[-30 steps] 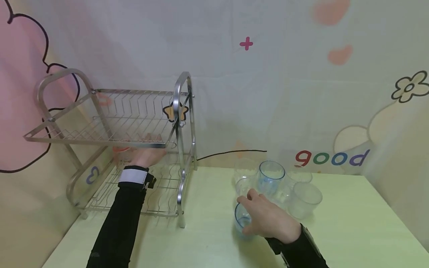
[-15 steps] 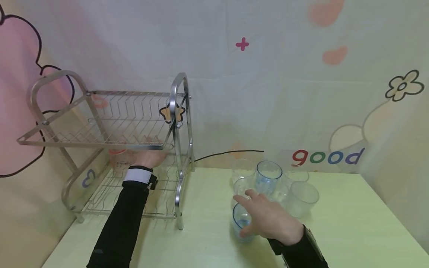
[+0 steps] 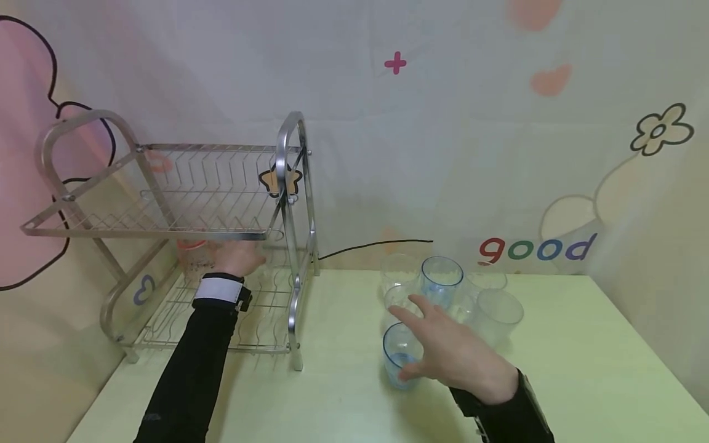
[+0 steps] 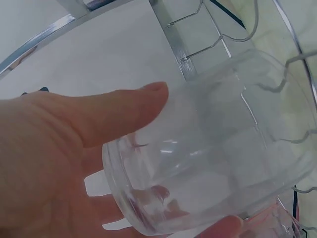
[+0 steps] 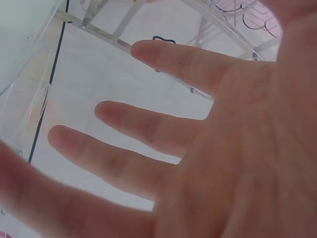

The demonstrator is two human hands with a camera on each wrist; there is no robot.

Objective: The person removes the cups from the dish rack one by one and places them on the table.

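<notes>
My left hand (image 3: 238,257) is inside the lower tier of the metal dish rack (image 3: 144,234). In the left wrist view it holds a clear glass (image 4: 213,144), thumb along one side and fingers around the other. Just left of that hand stands a red-rimmed glass (image 3: 194,263) in the rack. Over the table, my right hand (image 3: 462,354) is spread beside a blue-rimmed glass (image 3: 400,360), its fingers holding nothing. The right wrist view shows the palm with the fingers stretched apart.
Behind the right hand several glasses cluster on the table (image 3: 349,400): another blue-rimmed glass (image 3: 441,280), a frosted glass (image 3: 501,314) and clear ones that partly overlap. A printed cloth (image 3: 354,154) hangs at the back. The rack's upper tier overhangs the left hand.
The right hand has drawn slightly to the right of the front blue-rimmed glass, its fingers wider apart. Left hand stays in the lower tier with small shifts. The head view has moved a little.
</notes>
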